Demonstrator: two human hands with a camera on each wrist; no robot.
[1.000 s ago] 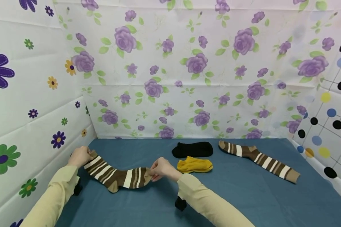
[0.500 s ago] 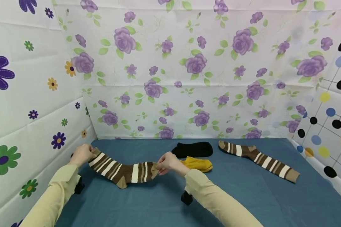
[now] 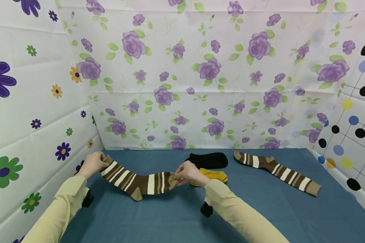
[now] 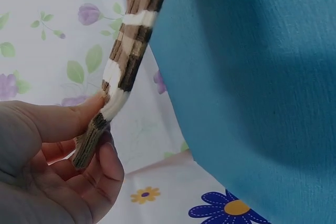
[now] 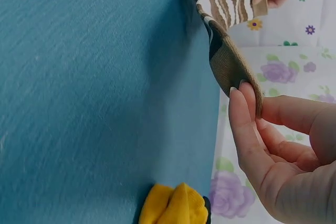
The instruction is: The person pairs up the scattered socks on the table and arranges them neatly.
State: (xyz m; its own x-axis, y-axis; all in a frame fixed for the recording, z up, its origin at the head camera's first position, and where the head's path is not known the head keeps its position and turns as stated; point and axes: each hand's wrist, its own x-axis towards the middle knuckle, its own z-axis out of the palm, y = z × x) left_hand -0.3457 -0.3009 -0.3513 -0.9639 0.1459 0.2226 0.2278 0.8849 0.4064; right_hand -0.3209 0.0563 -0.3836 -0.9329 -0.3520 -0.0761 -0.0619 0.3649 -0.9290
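Note:
A brown sock with white and tan stripes [image 3: 147, 184] stretches between my two hands, held above the blue table. My left hand [image 3: 93, 164] pinches its tan cuff; the left wrist view shows thumb and fingers [image 4: 107, 166] closing on that cuff. At the other end, my right hand [image 3: 189, 172] pinches the tan toe, seen between thumb and fingers in the right wrist view. The heel hangs down in the middle. A matching striped sock [image 3: 280, 170] lies flat on the table at the right.
A folded black sock [image 3: 210, 160] lies near the back of the blue table [image 3: 158, 222]. In front of it is a folded yellow sock [image 3: 214, 176], partly hidden by my right hand. Flower-patterned sheets [image 3: 176, 101] wall the back and left; a dotted sheet [image 3: 349, 152] stands at right.
Both hands have moved to the right and slightly up with the striped sock stretched between them. My right hand now covers part of the yellow sock. The other socks have stayed put.

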